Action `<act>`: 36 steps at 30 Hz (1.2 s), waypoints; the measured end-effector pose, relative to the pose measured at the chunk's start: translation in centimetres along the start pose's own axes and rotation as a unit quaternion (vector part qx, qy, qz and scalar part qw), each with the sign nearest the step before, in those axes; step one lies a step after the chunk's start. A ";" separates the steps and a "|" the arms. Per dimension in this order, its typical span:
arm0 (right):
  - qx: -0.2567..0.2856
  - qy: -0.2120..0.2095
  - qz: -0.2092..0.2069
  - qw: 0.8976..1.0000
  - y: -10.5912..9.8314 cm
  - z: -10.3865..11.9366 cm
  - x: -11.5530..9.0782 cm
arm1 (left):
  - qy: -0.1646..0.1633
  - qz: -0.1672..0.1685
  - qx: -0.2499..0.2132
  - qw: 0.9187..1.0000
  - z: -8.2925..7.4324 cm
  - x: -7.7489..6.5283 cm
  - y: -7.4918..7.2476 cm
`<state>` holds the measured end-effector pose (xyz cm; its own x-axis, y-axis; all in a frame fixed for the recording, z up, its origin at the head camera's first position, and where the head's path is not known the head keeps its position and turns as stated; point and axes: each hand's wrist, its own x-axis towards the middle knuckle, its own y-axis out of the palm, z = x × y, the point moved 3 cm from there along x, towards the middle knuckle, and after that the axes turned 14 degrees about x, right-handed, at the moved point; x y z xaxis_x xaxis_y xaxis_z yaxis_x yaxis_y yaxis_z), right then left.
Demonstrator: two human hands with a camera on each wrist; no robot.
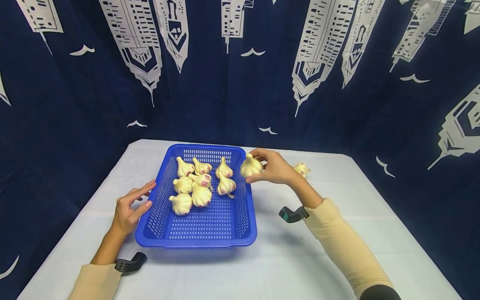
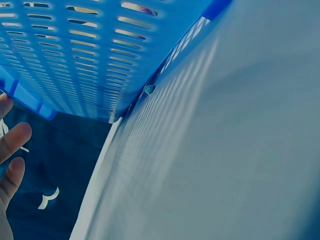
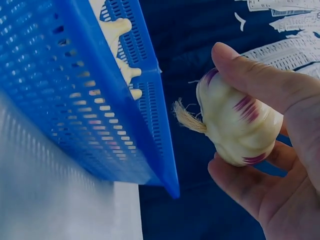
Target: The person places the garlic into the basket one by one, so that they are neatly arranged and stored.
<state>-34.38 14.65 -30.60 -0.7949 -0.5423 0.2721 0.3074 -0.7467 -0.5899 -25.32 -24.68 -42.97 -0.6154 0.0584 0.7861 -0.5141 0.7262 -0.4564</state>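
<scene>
A blue plastic basket point(image 1: 196, 243) with slotted walls stands on the table, several garlic bulbs point(image 1: 201, 195) lying in its left, middle and far right parts. My right hand point(image 1: 273, 166) grips another garlic bulb point(image 3: 240, 117) between thumb and fingers, level with the basket's right rim. Purple streaks and a tuft of dry roots show on that bulb in the right wrist view. At the basket's left side, my left hand point(image 1: 129, 210) has its fingers extended, fingertips right at the rim. Part of that hand's fingers point(image 2: 15, 140) appears at the left wrist view's edge.
One more garlic bulb point(image 1: 301, 169) lies on the white table point(image 1: 277, 266) behind the right forearm. A dark blue cloth point(image 1: 225, 104) with white building prints hangs behind the table. Each wrist wears a black band point(image 1: 131, 263).
</scene>
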 end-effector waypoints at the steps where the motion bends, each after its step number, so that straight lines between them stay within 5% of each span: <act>1: -0.001 0.001 -0.001 1.000 0.1 0.1 0.1 | 0.001 -0.002 -0.001 1.000 0.0 0.0 0.0; 10: 0.010 -0.023 0.021 0.999 1.5 1.2 1.3 | 0.004 -0.025 -0.011 1.000 0.0 0.1 0.1; 15: 0.016 -0.032 0.053 0.998 2.6 2.0 2.0 | 0.005 -0.010 -0.004 1.000 0.0 0.0 0.0; 26: 0.016 -0.013 0.098 0.995 5.5 3.6 3.4 | 0.005 0.007 -0.001 1.000 0.0 0.0 -0.1; 36: 0.003 -0.018 0.129 0.991 7.6 3.7 4.7 | 0.004 -0.017 -0.013 1.000 0.1 0.0 0.0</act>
<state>-33.82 5.01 -31.05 -0.6699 -0.7291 0.1404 0.5011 -0.5835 -0.6391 -25.43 -24.74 -42.99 -0.5922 0.0391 0.8048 -0.5192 0.7453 -0.4183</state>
